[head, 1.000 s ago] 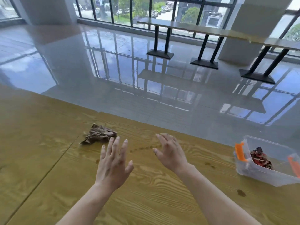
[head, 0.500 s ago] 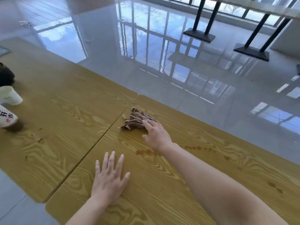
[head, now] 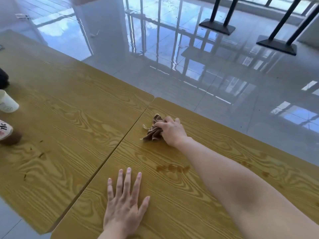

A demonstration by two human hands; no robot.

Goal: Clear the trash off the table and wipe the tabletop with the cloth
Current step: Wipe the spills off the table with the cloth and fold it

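R hand [head: 171, 131] is closed over the cloth [head: 153, 131], a crumpled brown rag w/ frayed edges, bunched under the fingers near the far edge of the tabletop [head: 172, 195]. L hand [head: 124, 202] lies flat, palm down, fingers spread apart, holding nothing. Tabletop is yellow wood-grain laminate w/ rounded corners; a seam [head: 110, 157] splits it from the next slab (cloth sits just right of that seam). Brown smeared stains [head: 172, 168] lie btwn the two hands. At the left edge: a pale paper cup [head: 7, 103] on its side. Beyond, glossy grey floor tiles [head: 172, 57].
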